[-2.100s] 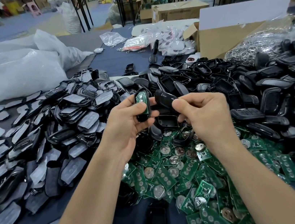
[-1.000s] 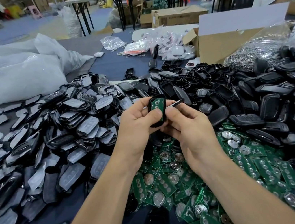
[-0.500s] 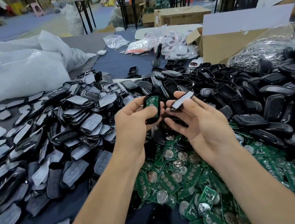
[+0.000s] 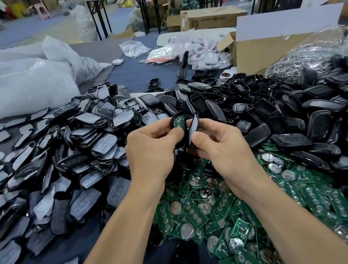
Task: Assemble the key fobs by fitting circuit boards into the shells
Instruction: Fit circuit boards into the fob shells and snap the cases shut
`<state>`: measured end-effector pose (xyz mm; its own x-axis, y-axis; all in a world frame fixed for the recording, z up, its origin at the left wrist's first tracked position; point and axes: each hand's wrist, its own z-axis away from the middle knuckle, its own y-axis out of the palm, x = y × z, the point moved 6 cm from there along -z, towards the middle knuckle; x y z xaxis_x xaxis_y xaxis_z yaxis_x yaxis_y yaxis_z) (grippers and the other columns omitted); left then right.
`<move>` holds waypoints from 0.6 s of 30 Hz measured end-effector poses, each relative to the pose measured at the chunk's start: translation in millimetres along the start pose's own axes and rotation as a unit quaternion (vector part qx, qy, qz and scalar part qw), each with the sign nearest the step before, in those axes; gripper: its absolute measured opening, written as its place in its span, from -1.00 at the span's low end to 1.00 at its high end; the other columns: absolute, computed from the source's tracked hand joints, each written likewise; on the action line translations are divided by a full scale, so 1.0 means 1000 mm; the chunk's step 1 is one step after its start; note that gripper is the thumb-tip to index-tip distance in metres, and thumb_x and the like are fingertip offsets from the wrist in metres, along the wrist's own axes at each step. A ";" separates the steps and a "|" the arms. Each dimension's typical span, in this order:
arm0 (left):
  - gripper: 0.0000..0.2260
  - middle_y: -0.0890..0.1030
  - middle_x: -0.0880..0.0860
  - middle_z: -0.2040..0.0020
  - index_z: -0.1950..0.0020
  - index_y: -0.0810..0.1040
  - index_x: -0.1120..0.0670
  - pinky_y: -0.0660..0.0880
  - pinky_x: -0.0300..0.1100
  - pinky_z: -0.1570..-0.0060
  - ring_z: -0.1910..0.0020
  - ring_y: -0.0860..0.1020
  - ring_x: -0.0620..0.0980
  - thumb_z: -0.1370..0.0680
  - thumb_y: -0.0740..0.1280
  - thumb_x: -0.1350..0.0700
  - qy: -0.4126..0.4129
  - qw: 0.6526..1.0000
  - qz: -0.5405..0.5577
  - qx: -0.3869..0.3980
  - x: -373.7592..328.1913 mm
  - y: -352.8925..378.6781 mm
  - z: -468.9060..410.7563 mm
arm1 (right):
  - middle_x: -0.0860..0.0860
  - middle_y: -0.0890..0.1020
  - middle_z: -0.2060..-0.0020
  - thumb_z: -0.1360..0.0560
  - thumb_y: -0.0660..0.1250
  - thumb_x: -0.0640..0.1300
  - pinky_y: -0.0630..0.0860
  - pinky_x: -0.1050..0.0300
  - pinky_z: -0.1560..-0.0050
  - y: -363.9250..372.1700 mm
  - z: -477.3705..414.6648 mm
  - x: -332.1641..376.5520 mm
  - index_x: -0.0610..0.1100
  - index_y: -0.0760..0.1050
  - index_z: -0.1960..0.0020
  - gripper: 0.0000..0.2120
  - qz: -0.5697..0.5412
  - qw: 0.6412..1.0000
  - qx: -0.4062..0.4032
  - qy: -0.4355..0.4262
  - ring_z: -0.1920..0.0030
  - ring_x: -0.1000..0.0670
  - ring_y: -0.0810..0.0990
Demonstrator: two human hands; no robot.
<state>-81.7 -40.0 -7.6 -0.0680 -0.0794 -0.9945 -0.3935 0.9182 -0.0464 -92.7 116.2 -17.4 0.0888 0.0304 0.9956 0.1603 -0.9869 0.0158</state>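
Centrally, left hand (image 4: 149, 151) pinching oval black shell (image 4: 173, 122) with green board (image 4: 179, 122), right hand (image 4: 217, 146) pinching glossy cover (image 4: 193, 126).

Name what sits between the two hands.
Head view: a shell with a green board in the left hand, and a grey-lined cover in the right hand.

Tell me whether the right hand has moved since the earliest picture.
Yes. Against the cardboard box, the right hand with its cover has shifted left, up to the left hand and its shell.
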 end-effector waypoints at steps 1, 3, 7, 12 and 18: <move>-0.80 0.76 -0.10 0.20 0.13 0.78 -0.21 0.69 -0.03 0.05 0.19 0.74 -0.08 -0.40 0.57 0.12 0.003 1.000 -0.011 -0.003 0.001 0.000 0.000 | 0.01 0.77 -0.01 -0.63 0.33 -0.25 0.65 -0.09 -0.22 0.000 0.000 0.001 0.00 0.68 -0.21 -0.74 0.011 1.000 0.002 -0.007 -0.10 -0.04 0.73; -0.81 0.76 -0.07 0.22 0.09 0.78 -0.13 0.68 -0.14 0.20 0.26 0.73 -0.08 -0.41 0.60 0.16 0.001 1.000 -0.017 -0.002 0.002 0.001 -0.001 | 0.05 0.77 0.00 -0.60 0.33 -0.23 0.65 -0.10 -0.21 -0.002 -0.001 0.001 0.02 0.68 -0.19 -0.74 0.017 1.000 0.000 -0.013 -0.09 0.01 0.73; -0.82 0.76 0.00 0.18 -0.01 0.78 0.01 0.68 -0.19 0.22 0.24 0.74 -0.05 -0.46 0.58 0.21 -0.012 0.999 0.003 0.038 0.003 0.008 0.001 | 0.12 0.77 0.00 -0.50 0.35 -0.11 0.65 -0.09 -0.21 -0.004 -0.003 -0.001 0.09 0.68 -0.13 -0.74 0.041 0.999 -0.006 -0.024 -0.08 0.08 0.73; -0.65 0.72 0.01 0.15 -0.17 0.73 -0.08 0.67 -0.13 0.22 0.36 0.64 -0.08 -0.51 0.47 0.31 -0.028 0.992 0.028 0.117 0.001 0.013 0.002 | 0.18 0.76 0.00 -0.46 0.39 -0.05 0.62 -0.10 -0.23 -0.008 -0.003 0.001 0.16 0.68 -0.12 -0.74 0.079 0.996 -0.014 -0.042 -0.09 0.12 0.72; -0.63 0.74 0.10 0.12 -0.04 0.77 -0.09 0.67 -0.18 0.20 0.31 0.66 -0.02 -0.50 0.49 0.40 -0.035 0.978 0.075 0.192 -0.002 0.015 0.002 | 0.15 0.76 -0.02 -0.48 0.48 -0.12 0.61 -0.05 -0.26 -0.014 -0.004 0.003 0.05 0.68 -0.24 -0.67 0.116 0.992 -0.007 -0.043 -0.11 0.13 0.71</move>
<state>-85.7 -25.5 -6.7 -0.0298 0.0829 -0.9961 -0.0104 0.9965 0.0833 -98.3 129.9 -14.4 0.2057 -0.1859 0.9608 0.1112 -0.9710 -0.2117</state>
